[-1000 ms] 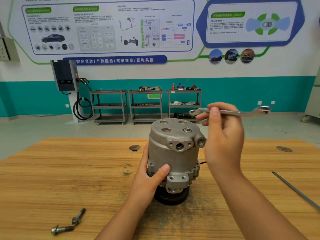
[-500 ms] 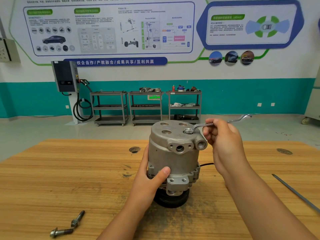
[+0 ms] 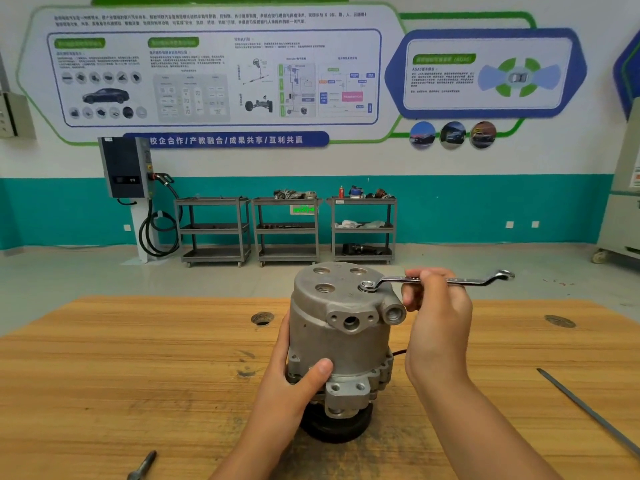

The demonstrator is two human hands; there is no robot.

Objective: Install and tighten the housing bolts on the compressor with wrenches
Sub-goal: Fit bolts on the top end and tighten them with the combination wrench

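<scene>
A grey metal compressor (image 3: 341, 337) stands upright on its black pulley in the middle of the wooden table (image 3: 121, 368). My left hand (image 3: 294, 379) grips its lower left side, thumb across the front. My right hand (image 3: 436, 317) holds the shaft of a silver ring wrench (image 3: 446, 280). The wrench's left ring sits over a bolt (image 3: 367, 285) on the right of the compressor's top face, and its handle points right. The top face also has three empty holes.
One loose bolt (image 3: 143, 465) lies at the table's near left edge, partly cut off by the frame. A thin grey metal rod (image 3: 588, 410) lies diagonally at the right. Two round holes mark the tabletop. Shelving carts stand by the far wall.
My right hand lowered the wrench from the air onto the top bolt, then swung its handle round toward the right. My left hand has kept its grip on the compressor.
</scene>
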